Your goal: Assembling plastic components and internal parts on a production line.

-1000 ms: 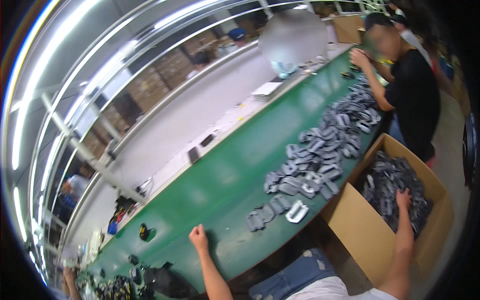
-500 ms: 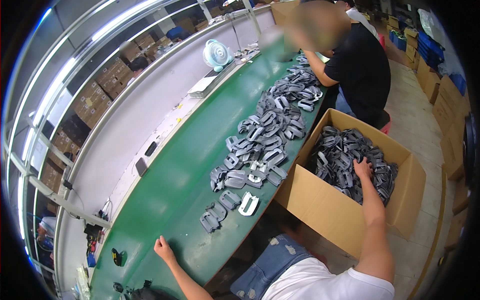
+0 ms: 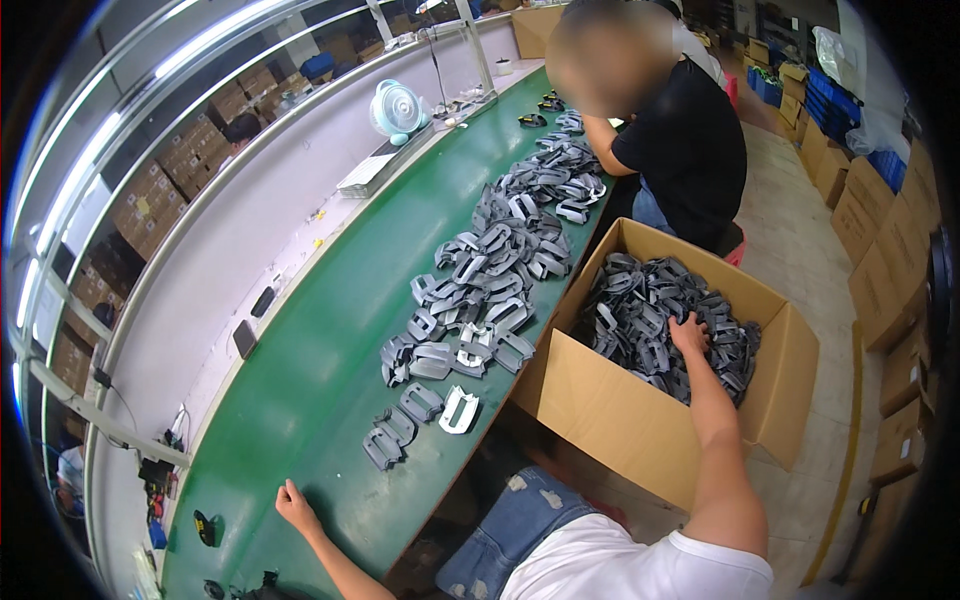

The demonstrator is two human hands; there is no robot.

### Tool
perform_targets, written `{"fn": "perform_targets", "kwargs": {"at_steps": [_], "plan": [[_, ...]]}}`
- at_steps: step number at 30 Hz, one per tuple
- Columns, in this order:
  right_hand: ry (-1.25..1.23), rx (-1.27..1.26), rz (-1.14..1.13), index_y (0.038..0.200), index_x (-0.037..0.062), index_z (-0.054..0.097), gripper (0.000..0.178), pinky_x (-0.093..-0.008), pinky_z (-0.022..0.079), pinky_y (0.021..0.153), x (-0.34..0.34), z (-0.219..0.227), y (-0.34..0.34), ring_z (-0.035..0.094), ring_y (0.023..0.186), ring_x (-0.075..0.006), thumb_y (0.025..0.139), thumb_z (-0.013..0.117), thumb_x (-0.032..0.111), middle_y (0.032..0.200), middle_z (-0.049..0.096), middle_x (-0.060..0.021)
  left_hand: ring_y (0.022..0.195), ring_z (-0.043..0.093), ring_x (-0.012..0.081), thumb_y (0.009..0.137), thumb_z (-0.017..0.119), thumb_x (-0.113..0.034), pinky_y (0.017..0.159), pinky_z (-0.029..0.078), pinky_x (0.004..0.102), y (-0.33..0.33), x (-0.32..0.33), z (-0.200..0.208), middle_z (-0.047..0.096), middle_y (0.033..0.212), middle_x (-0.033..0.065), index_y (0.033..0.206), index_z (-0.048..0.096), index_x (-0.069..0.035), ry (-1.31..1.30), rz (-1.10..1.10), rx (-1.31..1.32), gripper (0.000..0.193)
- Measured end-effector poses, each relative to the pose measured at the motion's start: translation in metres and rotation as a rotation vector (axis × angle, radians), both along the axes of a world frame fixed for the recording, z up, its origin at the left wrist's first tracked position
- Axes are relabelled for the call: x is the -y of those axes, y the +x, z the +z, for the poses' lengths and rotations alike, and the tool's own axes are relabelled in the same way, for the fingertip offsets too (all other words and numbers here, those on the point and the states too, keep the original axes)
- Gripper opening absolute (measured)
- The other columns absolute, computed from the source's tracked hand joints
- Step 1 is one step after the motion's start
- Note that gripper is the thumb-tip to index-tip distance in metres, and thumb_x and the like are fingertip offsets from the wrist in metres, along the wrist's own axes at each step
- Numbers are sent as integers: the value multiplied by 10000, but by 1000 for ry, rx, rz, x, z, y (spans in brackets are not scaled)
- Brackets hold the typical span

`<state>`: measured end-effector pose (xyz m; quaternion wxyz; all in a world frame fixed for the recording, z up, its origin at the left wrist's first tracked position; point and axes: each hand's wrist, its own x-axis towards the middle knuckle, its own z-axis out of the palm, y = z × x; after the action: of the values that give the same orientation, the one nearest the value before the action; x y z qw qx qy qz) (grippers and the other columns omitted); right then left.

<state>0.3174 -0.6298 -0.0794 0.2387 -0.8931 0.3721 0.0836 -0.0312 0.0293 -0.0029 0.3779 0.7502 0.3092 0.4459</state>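
My right hand (image 3: 688, 333) reaches into a large cardboard box (image 3: 622, 405), its fingers apart on the heap of grey plastic parts (image 3: 640, 300). I see no single part lifted by it. On the left, my left hand (image 3: 294, 504) is closed at the green table (image 3: 330, 350), and nothing shows in it. Between the hands and the far end, a long pile of similar grey slotted parts (image 3: 490, 270) covers the table's right side. One white slotted part (image 3: 459, 410) lies at the near end, beside several grey ones (image 3: 390, 438).
A co-worker (image 3: 680, 150) in a black top sits at the table beyond the box. A black and yellow object (image 3: 205, 528) lies near the left edge. Along the wall ledge stand a light blue fan (image 3: 397, 110) and a phone-like device (image 3: 245, 340). Cartons (image 3: 890, 230) line the right-hand aisle.
The whole view has shifted, so the table and box appear further left. My right hand stays on the parts in the box, and my left hand stays closed.
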Motion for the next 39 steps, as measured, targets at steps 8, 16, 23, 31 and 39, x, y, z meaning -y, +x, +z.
{"fn": "perform_targets", "kwargs": {"at_steps": [8, 16, 23, 31, 39], "plan": [[8, -12, -2, 1340, 171, 259, 688, -531, 287, 946, 1, -2, -3, 301, 1199, -423, 782, 457, 522, 1342, 260, -214, 467, 250, 51, 870, 507, -181, 409, 195, 240, -9, -6, -6, 288, 511, -45, 542, 297, -89, -10, 18, -13, 401], [40, 85, 33, 1331, 162, 286, 731, -526, 269, 965, 6, -18, 4, 300, 1202, -442, 736, 513, 522, 1335, 275, -245, 486, 254, 84, 860, 512, -202, 432, 221, 279, -15, -9, -1, 283, 503, -16, 548, 303, -46, 159, 39, -158, 407], [89, 341, 192, 1207, -17, 443, 722, -375, 353, 923, 34, -8, 7, 462, 1115, -318, 717, 586, 493, 1211, 470, -226, 525, 244, 102, 854, 522, -194, 458, 232, 292, -3, -4, 13, 233, 546, 18, 592, 285, -12, 368, -49, -318, 397], [442, 381, 737, 1199, 44, 459, 565, -353, 413, 836, -23, 53, -176, 542, 979, -286, 773, 588, 391, 1103, 539, -162, 510, 216, 52, 870, 521, -193, 446, 173, 245, -6, -7, 9, 249, 540, -57, 555, 285, -73, 103, -135, -168, 411], [-648, 699, 748, 1019, 59, 539, 444, -387, 424, 719, -55, 26, -185, 560, 861, -268, 726, 617, 382, 925, 591, -98, 486, 243, 26, 866, 529, -188, 427, 184, 217, -21, -10, 1, 283, 527, -61, 546, 325, -99, -95, -138, -3, 390]]}}
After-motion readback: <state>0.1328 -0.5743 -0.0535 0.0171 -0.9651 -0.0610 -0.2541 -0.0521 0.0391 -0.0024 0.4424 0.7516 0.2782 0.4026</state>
